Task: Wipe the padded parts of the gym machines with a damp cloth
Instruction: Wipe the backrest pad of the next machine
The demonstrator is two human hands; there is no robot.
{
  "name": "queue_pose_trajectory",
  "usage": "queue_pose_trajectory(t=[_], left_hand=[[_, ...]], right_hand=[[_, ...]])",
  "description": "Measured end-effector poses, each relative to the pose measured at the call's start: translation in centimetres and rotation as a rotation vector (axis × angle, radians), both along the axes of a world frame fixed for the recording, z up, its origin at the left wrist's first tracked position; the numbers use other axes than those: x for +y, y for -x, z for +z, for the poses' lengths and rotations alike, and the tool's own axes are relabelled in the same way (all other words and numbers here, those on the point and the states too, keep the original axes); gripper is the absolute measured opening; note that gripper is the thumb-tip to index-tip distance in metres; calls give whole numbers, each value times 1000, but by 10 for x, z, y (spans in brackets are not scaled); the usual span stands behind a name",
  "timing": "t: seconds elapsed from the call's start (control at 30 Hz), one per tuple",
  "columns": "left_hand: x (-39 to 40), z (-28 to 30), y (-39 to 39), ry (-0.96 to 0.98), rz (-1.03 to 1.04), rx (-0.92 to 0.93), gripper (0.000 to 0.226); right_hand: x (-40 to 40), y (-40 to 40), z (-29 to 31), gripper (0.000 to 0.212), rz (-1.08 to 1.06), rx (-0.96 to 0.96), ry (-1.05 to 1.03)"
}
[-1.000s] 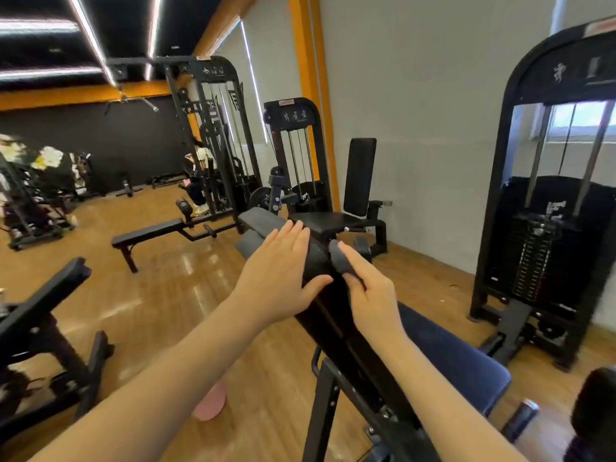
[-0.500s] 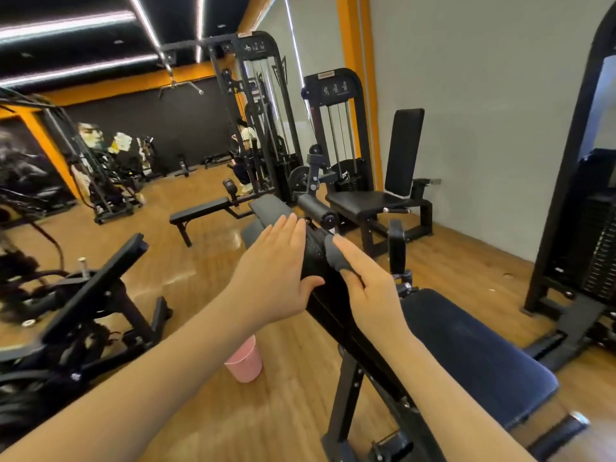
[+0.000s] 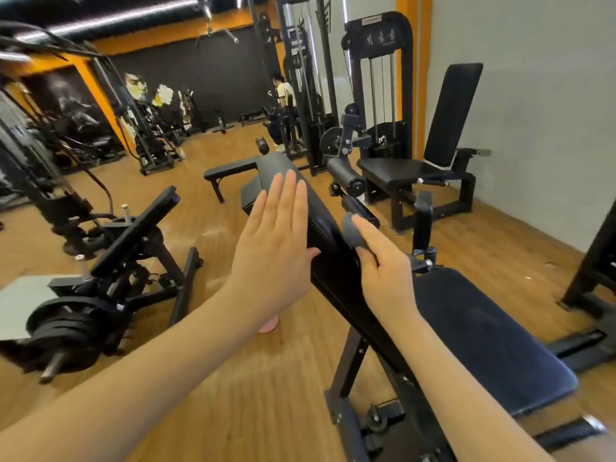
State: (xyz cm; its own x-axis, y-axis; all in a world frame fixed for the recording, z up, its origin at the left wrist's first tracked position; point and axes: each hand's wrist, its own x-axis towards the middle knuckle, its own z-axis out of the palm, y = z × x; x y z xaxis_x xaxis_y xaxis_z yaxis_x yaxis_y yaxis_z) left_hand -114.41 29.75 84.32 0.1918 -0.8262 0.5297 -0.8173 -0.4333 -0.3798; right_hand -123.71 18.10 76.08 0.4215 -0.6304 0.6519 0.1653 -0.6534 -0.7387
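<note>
A black padded backrest (image 3: 266, 176) slants up away from me, and its dark seat pad (image 3: 480, 331) lies to the right. My left hand (image 3: 273, 251) lies flat against the backrest's left side, fingers straight, thumb hooked over the pad's edge. My right hand (image 3: 383, 271) presses a small grey cloth (image 3: 353, 230) onto the pad's right face; the cloth shows under the fingertips, and the fingers look fairly straight.
A plate-loaded machine (image 3: 110, 261) with weight plates stands at the left. A leg-extension machine (image 3: 416, 155) and a flat bench (image 3: 230, 173) stand behind. A pink bucket (image 3: 268, 326) peeks out below my left wrist. A person (image 3: 283, 105) is by the far cable tower.
My view has swung left and down. My left hand has straightened and slid up along the backrest's side. My right hand with the cloth stays on the pad's right face.
</note>
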Motion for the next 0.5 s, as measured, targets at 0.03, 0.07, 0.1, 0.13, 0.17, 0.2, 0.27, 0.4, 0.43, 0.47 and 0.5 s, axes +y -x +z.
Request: queue_pose_trajectory(t=[0.03,0.07,0.1,0.13,0.17,0.2,0.27,0.4,0.43,0.47,0.5], left_hand=[[-1,-3,2,14,29,-8,102],[-3,-6,5,37,46,-11,103],[-4,-11,8,63,53,-22,104],[-5,-16,11,78,62,-38,104],[-5,-21,14,80,73,-51,105],[-6,-27,18,74,85,-56,107],[-8,-38,26,38,111,-59,111],[-18,-52,34,7,177,-77,114],[-20,-53,34,13,192,-77,114],[-22,-54,34,23,203,-74,113],[-24,-56,34,32,210,-70,112]], right_hand=[[1,-6,12,47,49,-19,57],[3,-11,20,47,94,-32,98],[3,-13,22,47,130,-44,117],[0,-15,18,44,157,-54,118],[-4,-13,11,41,175,-55,106],[-7,-10,-2,39,188,-48,76],[-18,1,-35,37,236,-10,-91],[-45,26,-81,43,210,248,-310],[-51,28,-84,42,181,273,-304],[-55,27,-80,42,162,263,-295],[-56,23,-72,41,149,215,-261]])
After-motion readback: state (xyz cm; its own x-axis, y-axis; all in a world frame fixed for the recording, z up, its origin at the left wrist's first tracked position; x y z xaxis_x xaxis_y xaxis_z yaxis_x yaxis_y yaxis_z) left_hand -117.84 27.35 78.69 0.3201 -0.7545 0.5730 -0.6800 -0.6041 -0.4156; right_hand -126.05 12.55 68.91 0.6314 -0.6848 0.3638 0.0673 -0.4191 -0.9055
